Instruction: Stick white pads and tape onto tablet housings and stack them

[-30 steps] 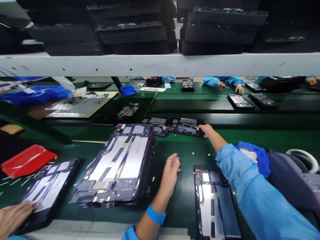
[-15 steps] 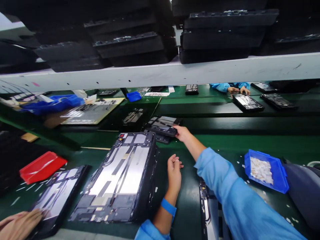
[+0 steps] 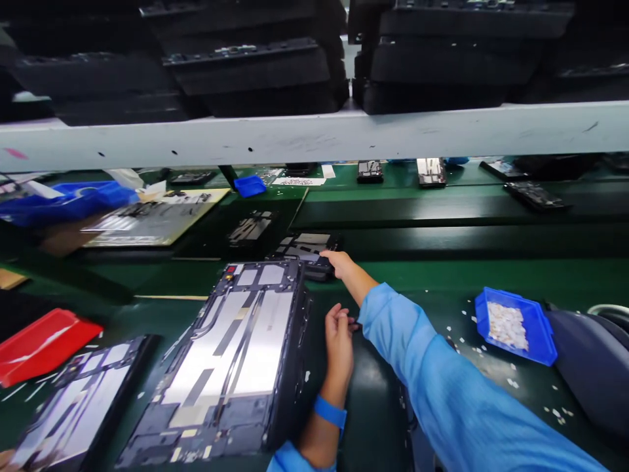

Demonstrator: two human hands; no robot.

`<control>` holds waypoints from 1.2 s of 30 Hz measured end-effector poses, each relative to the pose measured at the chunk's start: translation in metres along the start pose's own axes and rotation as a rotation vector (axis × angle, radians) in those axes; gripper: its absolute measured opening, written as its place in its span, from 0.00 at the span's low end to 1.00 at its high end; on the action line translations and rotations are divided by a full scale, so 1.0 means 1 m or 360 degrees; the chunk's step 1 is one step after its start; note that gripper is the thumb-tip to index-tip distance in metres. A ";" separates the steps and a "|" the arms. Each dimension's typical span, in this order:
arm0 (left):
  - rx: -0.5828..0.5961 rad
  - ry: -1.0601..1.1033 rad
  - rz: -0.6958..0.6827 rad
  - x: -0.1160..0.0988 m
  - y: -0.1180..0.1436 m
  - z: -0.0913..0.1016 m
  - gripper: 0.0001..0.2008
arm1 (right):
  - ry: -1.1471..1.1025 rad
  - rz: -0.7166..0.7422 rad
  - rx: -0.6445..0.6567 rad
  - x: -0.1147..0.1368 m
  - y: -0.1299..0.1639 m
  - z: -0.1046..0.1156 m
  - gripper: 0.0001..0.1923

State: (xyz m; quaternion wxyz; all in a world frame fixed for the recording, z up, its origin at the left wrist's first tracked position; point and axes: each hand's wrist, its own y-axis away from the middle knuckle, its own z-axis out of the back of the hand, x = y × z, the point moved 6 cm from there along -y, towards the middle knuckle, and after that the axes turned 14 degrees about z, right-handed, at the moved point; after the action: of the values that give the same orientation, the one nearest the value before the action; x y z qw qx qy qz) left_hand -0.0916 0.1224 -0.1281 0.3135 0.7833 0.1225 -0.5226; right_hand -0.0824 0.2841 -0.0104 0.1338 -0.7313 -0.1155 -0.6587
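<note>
My right hand [image 3: 340,263] reaches far forward in a blue sleeve, its fingers closed on the right edge of a small dark frame [image 3: 305,248]. That frame lies on top of another one at the back of the green mat. My left hand [image 3: 339,341], with a blue wristband, rests on the mat with fingers loosely curled and holds nothing. It lies just right of a stack of large tablet frames [image 3: 230,357] with silver insides. My right arm hides most of another frame on the mat below it.
Another tablet frame [image 3: 73,400] lies at the bottom left beside a red tray [image 3: 39,341]. A blue bin [image 3: 514,324] of white bits stands at the right, next to a dark grey machine [image 3: 597,367]. A white shelf beam [image 3: 314,134] carries black trays overhead. More frames [image 3: 430,172] lie beyond.
My right hand has moved left with the small frame and set it on top of the other one. A co-worker's hand at the bottom left and the hands across the belt have left view.
</note>
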 end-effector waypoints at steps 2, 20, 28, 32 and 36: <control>0.0007 0.0133 0.0058 -0.004 -0.002 0.002 0.26 | -0.0022 -0.0023 -0.0046 0.003 0.015 0.016 0.24; 0.0646 -0.0442 0.0653 -0.008 0.146 -0.043 0.37 | -0.0304 0.0006 -0.0314 0.006 0.382 0.223 0.43; 0.0471 -0.1119 0.0036 0.042 0.164 -0.009 0.41 | 0.0702 0.0006 -0.0072 -0.030 0.409 0.241 0.26; 0.0577 -0.0800 0.0279 0.061 0.176 -0.003 0.45 | 0.0565 -0.0003 -0.0171 -0.054 0.402 0.237 0.43; 0.0547 -0.0688 0.0353 0.063 0.182 0.008 0.40 | 0.0502 0.0095 -0.0100 -0.066 0.410 0.220 0.48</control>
State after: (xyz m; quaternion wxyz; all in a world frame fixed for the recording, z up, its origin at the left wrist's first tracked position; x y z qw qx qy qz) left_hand 0.0236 -0.0317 -0.1204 0.2503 0.7041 -0.1235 -0.6529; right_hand 0.2577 -0.0231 -0.1150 0.1468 -0.6257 -0.0507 -0.7644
